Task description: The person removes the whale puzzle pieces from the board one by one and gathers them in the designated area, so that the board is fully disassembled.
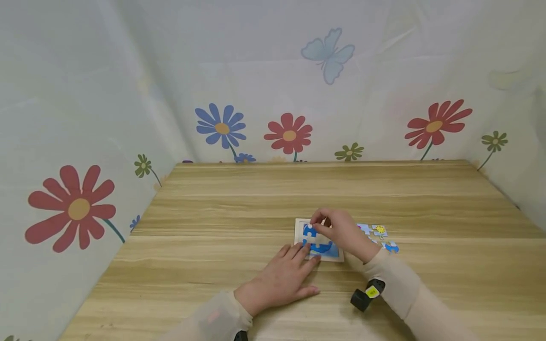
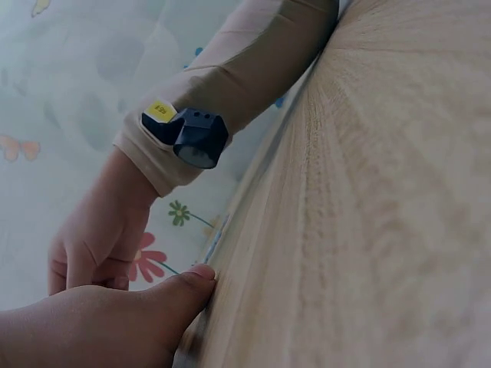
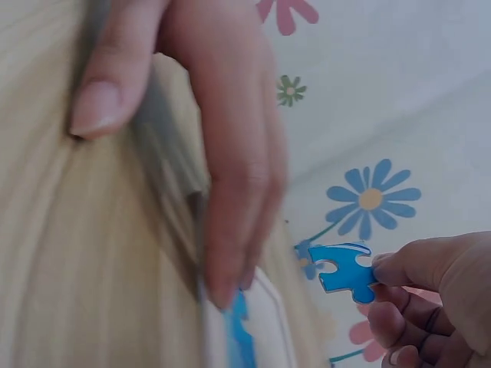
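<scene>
Between thumb and forefinger my right hand [image 1: 341, 233] pinches a blue jigsaw piece [image 3: 345, 270], held up off the table in the right wrist view. In the head view that hand is over the upper part of a small puzzle board [image 1: 341, 255] with a pale frame. Blue pieces [image 1: 323, 248] lie inside the frame, partly covered by the hands. My left hand [image 1: 279, 279] lies palm down with fingers spread, its fingertips resting on the board's left and lower side. In the left wrist view the left thumb [image 2: 192, 285] lies near the tabletop.
Several loose jigsaw pieces lie just right of the board, among them one with a yellow flower [image 1: 379, 230] and a blue one [image 1: 391, 246]. The wooden table [image 1: 204, 227] meets a flowered cloth backdrop [image 1: 256, 71] at its back and sides.
</scene>
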`<state>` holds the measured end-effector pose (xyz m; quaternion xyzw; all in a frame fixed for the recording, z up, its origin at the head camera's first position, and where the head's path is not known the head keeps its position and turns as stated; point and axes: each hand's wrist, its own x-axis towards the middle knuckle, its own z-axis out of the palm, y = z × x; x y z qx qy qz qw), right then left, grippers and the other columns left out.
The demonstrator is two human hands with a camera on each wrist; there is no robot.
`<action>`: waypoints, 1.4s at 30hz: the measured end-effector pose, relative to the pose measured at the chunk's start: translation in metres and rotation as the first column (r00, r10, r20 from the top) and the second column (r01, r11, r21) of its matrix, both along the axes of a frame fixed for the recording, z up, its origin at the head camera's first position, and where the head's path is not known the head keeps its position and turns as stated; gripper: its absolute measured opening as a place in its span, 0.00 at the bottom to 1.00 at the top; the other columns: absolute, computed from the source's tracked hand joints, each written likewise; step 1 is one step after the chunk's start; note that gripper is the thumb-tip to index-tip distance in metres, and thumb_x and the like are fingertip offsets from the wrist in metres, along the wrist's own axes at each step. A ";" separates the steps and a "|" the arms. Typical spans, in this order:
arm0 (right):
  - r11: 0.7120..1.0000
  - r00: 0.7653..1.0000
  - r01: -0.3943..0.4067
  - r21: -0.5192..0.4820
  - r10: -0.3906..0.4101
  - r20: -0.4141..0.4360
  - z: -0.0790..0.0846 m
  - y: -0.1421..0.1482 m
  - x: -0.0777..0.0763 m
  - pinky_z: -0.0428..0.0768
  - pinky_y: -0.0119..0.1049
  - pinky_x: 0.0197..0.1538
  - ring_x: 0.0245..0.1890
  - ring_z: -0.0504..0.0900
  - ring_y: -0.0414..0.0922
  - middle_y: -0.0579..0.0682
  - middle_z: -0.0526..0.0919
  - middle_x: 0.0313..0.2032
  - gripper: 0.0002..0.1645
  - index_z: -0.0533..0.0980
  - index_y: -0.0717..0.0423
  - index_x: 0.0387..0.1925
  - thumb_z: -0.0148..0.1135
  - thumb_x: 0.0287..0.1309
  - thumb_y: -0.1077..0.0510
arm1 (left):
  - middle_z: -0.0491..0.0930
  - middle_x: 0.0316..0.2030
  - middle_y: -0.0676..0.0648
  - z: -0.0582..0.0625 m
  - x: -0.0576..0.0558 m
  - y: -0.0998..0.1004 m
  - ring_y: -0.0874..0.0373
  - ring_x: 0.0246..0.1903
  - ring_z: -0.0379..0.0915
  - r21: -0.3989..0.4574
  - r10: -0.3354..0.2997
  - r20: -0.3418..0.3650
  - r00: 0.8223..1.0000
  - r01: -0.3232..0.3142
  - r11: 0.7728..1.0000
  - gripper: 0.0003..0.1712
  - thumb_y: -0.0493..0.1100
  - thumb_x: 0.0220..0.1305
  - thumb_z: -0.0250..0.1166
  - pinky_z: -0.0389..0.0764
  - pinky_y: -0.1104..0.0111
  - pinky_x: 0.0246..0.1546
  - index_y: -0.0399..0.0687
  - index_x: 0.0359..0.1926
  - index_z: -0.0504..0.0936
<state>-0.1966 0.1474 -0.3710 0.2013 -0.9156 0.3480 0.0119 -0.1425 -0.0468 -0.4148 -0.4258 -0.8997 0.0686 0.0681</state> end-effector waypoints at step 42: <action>0.998 0.993 -0.050 0.046 0.045 0.109 0.011 0.087 0.006 0.71 0.28 0.25 0.21 0.69 0.35 0.50 0.81 0.29 0.02 0.79 0.60 0.34 0.60 0.61 0.65 | 0.64 0.69 0.42 0.001 0.000 0.002 0.47 0.68 0.61 0.018 0.016 0.036 0.999 -0.017 1.000 0.38 0.71 0.67 0.44 0.65 0.55 0.67 0.55 0.69 0.64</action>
